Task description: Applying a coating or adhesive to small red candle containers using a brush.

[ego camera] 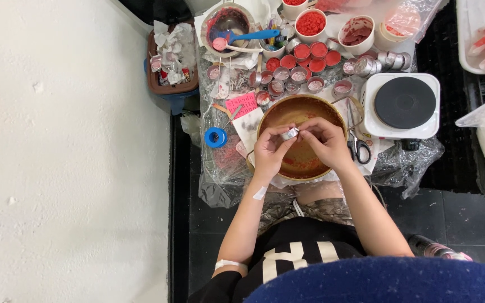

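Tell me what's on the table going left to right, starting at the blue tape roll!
Blue tape roll → left hand → small metal cup → right hand → scissors → white hot plate.

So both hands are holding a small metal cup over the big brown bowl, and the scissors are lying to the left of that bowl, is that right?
Not quite. In the head view, the left hand and right hand do hold the small metal cup over the brown bowl, but the scissors lie to its right, beside the hotplate.
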